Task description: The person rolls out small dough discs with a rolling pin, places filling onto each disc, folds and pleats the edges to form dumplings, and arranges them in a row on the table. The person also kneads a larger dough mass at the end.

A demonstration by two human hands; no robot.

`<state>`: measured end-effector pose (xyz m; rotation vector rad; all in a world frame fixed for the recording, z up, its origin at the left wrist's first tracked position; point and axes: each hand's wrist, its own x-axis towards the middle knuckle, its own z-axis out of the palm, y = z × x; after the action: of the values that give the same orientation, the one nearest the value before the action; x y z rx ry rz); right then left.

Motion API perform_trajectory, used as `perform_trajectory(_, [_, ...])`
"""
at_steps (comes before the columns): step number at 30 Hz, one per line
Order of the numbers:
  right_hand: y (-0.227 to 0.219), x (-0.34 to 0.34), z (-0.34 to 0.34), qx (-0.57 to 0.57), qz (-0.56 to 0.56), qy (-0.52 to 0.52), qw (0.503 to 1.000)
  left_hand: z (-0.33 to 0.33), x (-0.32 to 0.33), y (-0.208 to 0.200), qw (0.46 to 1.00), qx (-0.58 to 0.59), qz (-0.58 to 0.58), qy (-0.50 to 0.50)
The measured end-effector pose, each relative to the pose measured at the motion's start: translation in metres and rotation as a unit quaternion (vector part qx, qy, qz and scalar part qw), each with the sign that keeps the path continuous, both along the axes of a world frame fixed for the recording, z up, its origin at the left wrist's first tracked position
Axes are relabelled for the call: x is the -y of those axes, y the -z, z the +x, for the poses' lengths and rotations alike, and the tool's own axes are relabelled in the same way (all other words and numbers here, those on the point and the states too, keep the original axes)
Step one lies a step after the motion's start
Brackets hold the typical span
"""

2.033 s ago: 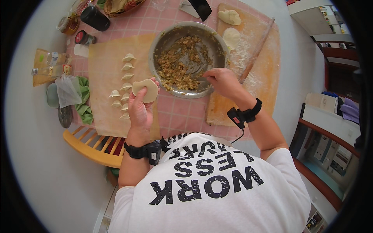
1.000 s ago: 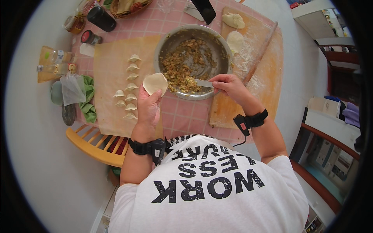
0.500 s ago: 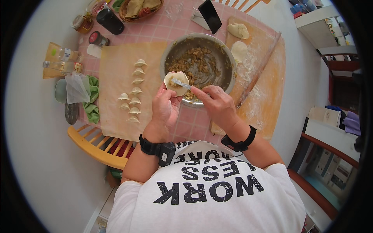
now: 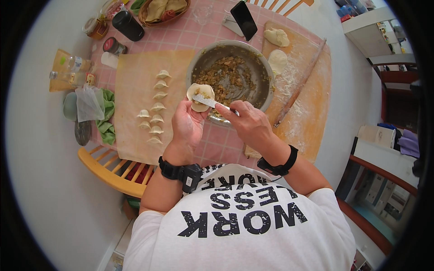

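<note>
My left hand (image 4: 187, 124) holds up a round dumpling wrapper (image 4: 195, 91) at the near left rim of a metal bowl (image 4: 270, 92). Some chopped filling (image 4: 205, 94) lies on the wrapper. With its fingers closed on the dark handle, my right hand (image 4: 247, 118) grips a flat-bladed knife (image 4: 205, 101), and the blade rests against the filling. More brown filling (image 4: 229, 74) is spread over the bowl's bottom. Left of the bowl, several folded dumplings (image 4: 158, 106) sit on a tan sheet (image 4: 135, 81), most in one column.
On the right, a floured wooden board (image 4: 312, 108) bears a rolling pin (image 4: 300, 83), a flat wrapper (image 4: 278, 61) and a dough lump (image 4: 276, 37). A phone (image 4: 244, 20) leans behind the bowl. Bottles (image 4: 68, 77), jars (image 4: 95, 28) and a green cloth (image 4: 106, 118) line the left side.
The wrapper in my left hand has shifted slightly left and tilted. The knife blade has turned and now lies flatter across the filling, its handle showing more.
</note>
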<state>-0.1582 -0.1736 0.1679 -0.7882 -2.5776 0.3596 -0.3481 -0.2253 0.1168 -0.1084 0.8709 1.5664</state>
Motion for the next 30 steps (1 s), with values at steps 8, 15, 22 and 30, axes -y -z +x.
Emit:
perform_trajectory(8, [0.025, -0.002, 0.029, 0.029, -0.077, 0.091, 0.992, -0.013, 0.003, -0.006, 1.000, -0.019, 0.013, -0.013])
perform_trajectory(15, [0.047, 0.002, 0.013, 0.058, 0.007, 0.020, 0.998, -0.006, 0.005, -0.012, 0.998, -0.030, 0.022, 0.049])
perform_trajectory(22, [0.020, -0.004, -0.012, -0.089, 0.079, -0.061, 0.991, 0.013, 0.011, -0.015, 0.994, -0.006, 0.034, 0.101])
perform_trajectory(30, [0.007, -0.008, -0.022, -0.210, -0.071, 0.029, 0.975, 0.017, 0.016, -0.024, 0.977, -0.147, 0.021, 0.153])
